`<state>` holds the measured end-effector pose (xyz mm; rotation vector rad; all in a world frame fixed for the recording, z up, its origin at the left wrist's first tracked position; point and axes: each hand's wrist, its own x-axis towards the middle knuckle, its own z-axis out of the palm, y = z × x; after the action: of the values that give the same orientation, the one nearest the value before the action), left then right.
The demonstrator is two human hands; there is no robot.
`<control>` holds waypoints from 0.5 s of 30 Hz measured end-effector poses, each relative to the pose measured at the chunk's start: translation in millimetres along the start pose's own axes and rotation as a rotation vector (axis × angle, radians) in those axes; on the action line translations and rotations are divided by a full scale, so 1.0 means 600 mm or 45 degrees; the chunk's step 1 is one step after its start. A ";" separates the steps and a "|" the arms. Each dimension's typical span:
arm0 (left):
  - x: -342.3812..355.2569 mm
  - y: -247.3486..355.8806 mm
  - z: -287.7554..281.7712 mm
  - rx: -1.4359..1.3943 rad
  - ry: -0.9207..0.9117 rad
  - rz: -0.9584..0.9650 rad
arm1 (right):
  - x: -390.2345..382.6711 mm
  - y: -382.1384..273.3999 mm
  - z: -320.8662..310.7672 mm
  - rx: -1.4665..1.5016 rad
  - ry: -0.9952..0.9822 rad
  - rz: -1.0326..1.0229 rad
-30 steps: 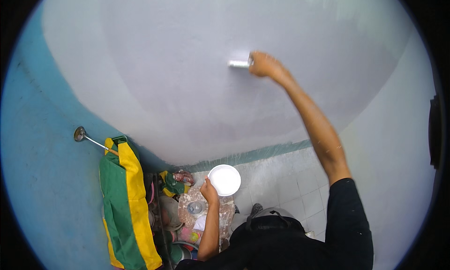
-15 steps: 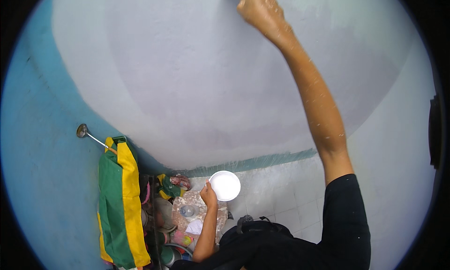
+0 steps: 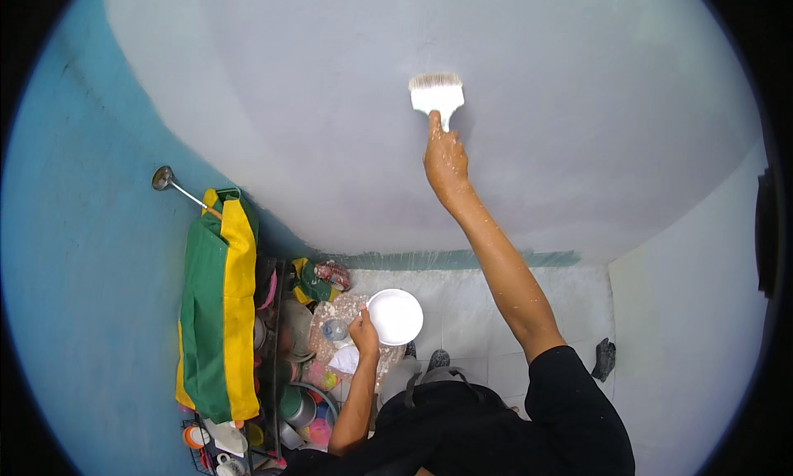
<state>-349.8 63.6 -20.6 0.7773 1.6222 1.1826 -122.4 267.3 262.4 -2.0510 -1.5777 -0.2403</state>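
Observation:
My right hand, specked with white, is closed round the handle of a wide white paintbrush. Its bristles point up the pale wall in front of me; whether they touch it I cannot tell. Lower down, my left hand grips the rim of a round white bowl with its thumb at the edge. White paint seems to fill the bowl, though its depth is hard to make out.
On the left, a green and yellow cloth bag with a ladle covers a rack of kitchenware beside a blue wall. A paint-spattered sheet and a clear plastic bottle lie on the tiled floor. A dark sock or shoe shows at right.
My right hand has come down the wall with the paintbrush, which is now fully in view. My left hand still holds the bowl. The view has shifted, showing more of the rack and floor.

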 end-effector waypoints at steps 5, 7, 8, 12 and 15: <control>-0.006 -0.010 -0.009 -0.020 0.030 0.041 | -0.066 0.032 0.091 -0.012 -0.159 -0.048; -0.008 -0.009 -0.008 -0.007 0.038 0.056 | -0.083 0.044 0.106 0.055 -0.236 -0.057; -0.009 -0.007 -0.008 0.010 0.042 0.060 | -0.083 0.047 0.108 0.100 -0.284 -0.050; -0.012 0.007 -0.006 -0.005 0.006 0.035 | -0.030 0.046 0.054 0.150 -0.352 -0.099; -0.011 0.012 0.000 -0.038 -0.010 0.067 | 0.059 0.018 -0.054 0.104 -0.287 -0.081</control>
<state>-347.9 60.1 -11.6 0.8091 1.5830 1.2367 -95.7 278.6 302.5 -2.0239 -1.7569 0.0339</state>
